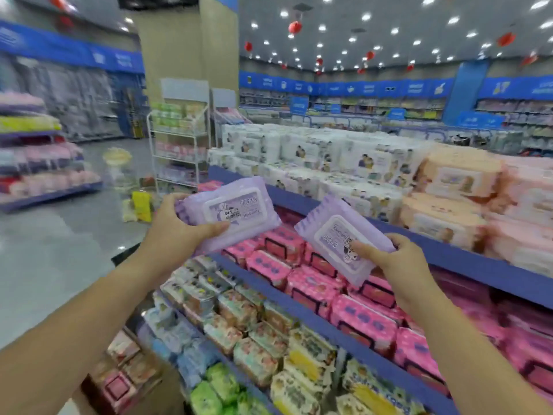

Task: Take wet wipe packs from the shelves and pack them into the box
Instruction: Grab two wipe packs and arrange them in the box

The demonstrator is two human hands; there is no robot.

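Note:
My left hand point(179, 229) grips a purple wet wipe pack point(230, 214) with a white lid, held up in front of the blue tiered shelves point(299, 307). Just to its right, my right hand point(392, 256) holds a second purple wet wipe pack point(338, 238) by its lower edge, thumb on its face. Both packs hover above rows of pink packs point(314, 283). At the bottom left, a brown cardboard box point(131, 375) with some packs inside shows partly under my left forearm.
White packs point(299, 163), peach packs point(449, 199) and pink ones fill the top tier. Mixed coloured packs point(254, 339) line the lowest tier. A white wire rack point(179, 151) stands behind, with a jar and yellow items on the grey floor point(45, 250) to the left.

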